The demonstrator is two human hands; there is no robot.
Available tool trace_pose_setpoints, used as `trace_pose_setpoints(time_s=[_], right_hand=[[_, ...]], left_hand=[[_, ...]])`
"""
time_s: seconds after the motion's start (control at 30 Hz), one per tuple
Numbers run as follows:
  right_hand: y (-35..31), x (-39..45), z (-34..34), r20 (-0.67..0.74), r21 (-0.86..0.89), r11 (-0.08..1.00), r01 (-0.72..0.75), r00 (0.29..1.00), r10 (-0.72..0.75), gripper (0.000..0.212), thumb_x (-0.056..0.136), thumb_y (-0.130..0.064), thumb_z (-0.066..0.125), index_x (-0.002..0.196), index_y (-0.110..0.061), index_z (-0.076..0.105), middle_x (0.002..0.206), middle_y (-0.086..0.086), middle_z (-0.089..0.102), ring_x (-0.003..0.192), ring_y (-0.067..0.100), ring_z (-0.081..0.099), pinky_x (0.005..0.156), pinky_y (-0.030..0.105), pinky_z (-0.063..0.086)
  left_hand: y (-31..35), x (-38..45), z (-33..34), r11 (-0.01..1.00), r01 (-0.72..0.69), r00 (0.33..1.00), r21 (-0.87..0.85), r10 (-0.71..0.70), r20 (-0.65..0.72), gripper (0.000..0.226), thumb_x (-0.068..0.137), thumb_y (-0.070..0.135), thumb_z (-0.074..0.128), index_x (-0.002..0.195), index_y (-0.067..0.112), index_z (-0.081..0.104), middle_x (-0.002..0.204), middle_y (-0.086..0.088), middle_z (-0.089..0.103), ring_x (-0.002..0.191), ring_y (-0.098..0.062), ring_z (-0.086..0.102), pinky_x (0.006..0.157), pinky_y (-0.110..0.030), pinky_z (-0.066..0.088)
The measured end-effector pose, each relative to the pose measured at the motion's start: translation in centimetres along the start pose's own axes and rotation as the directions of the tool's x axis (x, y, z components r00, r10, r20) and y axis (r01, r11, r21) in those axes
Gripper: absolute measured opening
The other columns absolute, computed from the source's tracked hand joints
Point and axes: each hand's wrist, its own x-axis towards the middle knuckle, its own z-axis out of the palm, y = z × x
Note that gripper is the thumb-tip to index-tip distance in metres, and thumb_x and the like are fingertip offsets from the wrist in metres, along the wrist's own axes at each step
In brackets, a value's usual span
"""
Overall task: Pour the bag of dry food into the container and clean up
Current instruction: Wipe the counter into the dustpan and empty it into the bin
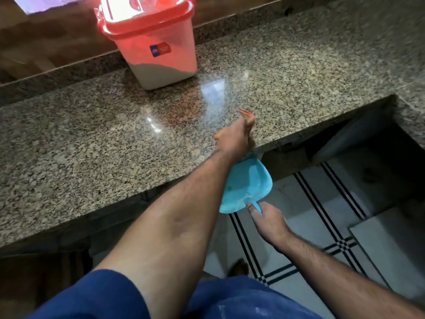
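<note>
At the bench edge, the left hand is lying flat, fingers together, while the right hand is gripping a blue dustpan just below the edge. Farther back, the lidded container is standing, partly filled.

Speckled granite counter, polished, with pale glare patches near its middle. Raised granite ledge along the back edge; brown wood-grain wall behind it. Counter steps back at right, leaving a dark recess under the edge. Below: pale floor tiles crossed by black double stripes.
</note>
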Motion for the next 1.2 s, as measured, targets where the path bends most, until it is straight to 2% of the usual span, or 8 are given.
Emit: trace_pose_setpoints(time_s=[0.13,0.33,0.6,0.7,0.83,0.9,1.0,1.2], right_hand=[[0.3,0.5,0.0,0.001,0.033,0.999,-0.014,1.0,0.014,0.045,0.104,-0.063,0.048,0.095,-0.023,0.066,0.088,-0.002,0.072,0.085,0.019,0.069,0.078,0.041,0.059],[-0.1,0.7,-0.4,0.046,-0.032,0.999,0.017,0.999,-0.015,0.044,0.105,-0.061,0.047,0.091,-0.023,0.061,0.086,0.0,0.068,0.08,0.022,0.066,0.067,0.034,0.051],[-1.6,0.8,1.7,0.141,-0.043,0.996,0.078,0.987,-0.071,0.042,0.105,-0.061,0.047,0.092,-0.024,0.061,0.085,0.001,0.068,0.07,0.019,0.062,0.062,0.033,0.051],[-2.2,1.1,2.6,0.141,-0.072,0.992,0.105,0.986,-0.094,0.045,0.105,-0.062,0.047,0.089,-0.022,0.06,0.086,0.002,0.068,0.071,0.023,0.064,0.063,0.033,0.049],[-3.1,1.3,3.2,0.17,-0.084,0.987,0.133,0.978,-0.118,0.047,0.105,-0.061,0.048,0.093,-0.019,0.064,0.083,0.003,0.067,0.071,0.027,0.063,0.064,0.032,0.047],[-3.3,1.1,3.2,0.169,-0.08,0.988,0.13,0.979,-0.115,0.049,0.105,-0.062,0.048,0.09,-0.018,0.063,0.082,0.003,0.067,0.07,0.029,0.063,0.064,0.032,0.047],[-3.0,0.7,3.1,0.169,-0.094,0.989,0.111,0.981,-0.094,0.048,0.104,-0.063,0.048,0.082,-0.02,0.056,0.079,0.001,0.062,0.071,0.029,0.061,0.066,0.033,0.049],[-2.3,-0.1,3.0,0.135,-0.112,0.987,0.119,0.985,-0.104,0.051,0.104,-0.065,0.047,0.093,-0.018,0.063,0.084,0.0,0.066,0.072,0.023,0.063,0.065,0.031,0.048]], left_hand=[[0.2,-1.1,3.5,0.993,-0.001,0.976,0.12,-0.025,0.216,0.034,0.108,0.02,0.054,0.142,0.02,0.053,0.144,-0.004,0.061,0.125,-0.024,0.064,0.106,-0.046,0.056],[-4.0,-2.3,-3.2,0.963,0.039,0.978,0.268,-0.092,0.19,0.014,0.1,0.037,0.058,0.11,0.027,0.059,0.103,0.002,0.072,0.09,-0.023,0.069,0.082,-0.039,0.059],[-12.5,-7.9,-14.8,0.886,0.463,0.826,0.031,-0.418,-0.379,0.024,0.111,0.041,0.043,0.11,0.02,0.055,0.091,0.001,0.062,0.075,-0.013,0.057,0.059,-0.031,0.047],[-15.2,-8.9,-13.1,0.83,0.556,0.766,0.029,-0.499,-0.405,0.02,0.109,0.04,0.043,0.117,0.023,0.053,0.098,-0.006,0.07,0.083,-0.022,0.067,0.065,-0.042,0.061],[-13.0,-9.9,-5.8,0.863,0.495,0.849,0.096,-0.457,-0.264,0.026,0.108,0.024,0.051,0.133,0.028,0.057,0.127,-0.011,0.056,0.099,-0.018,0.054,0.062,-0.03,0.051],[-9.8,-9.5,-4.1,0.954,0.294,0.954,0.055,-0.289,-0.085,0.03,0.109,0.021,0.044,0.136,0.027,0.055,0.122,-0.009,0.061,0.098,-0.023,0.062,0.075,-0.041,0.058],[-6.5,-7.5,-4.9,0.978,0.204,0.977,-0.045,-0.201,0.069,0.022,0.111,0.033,0.039,0.124,0.021,0.052,0.111,-0.008,0.067,0.097,-0.028,0.066,0.089,-0.049,0.058],[-4.2,-6.7,-7.1,0.979,0.203,0.976,-0.035,-0.205,-0.074,0.035,0.096,0.049,0.042,0.117,0.022,0.052,0.1,0.001,0.067,0.086,-0.02,0.065,0.078,-0.039,0.06]])
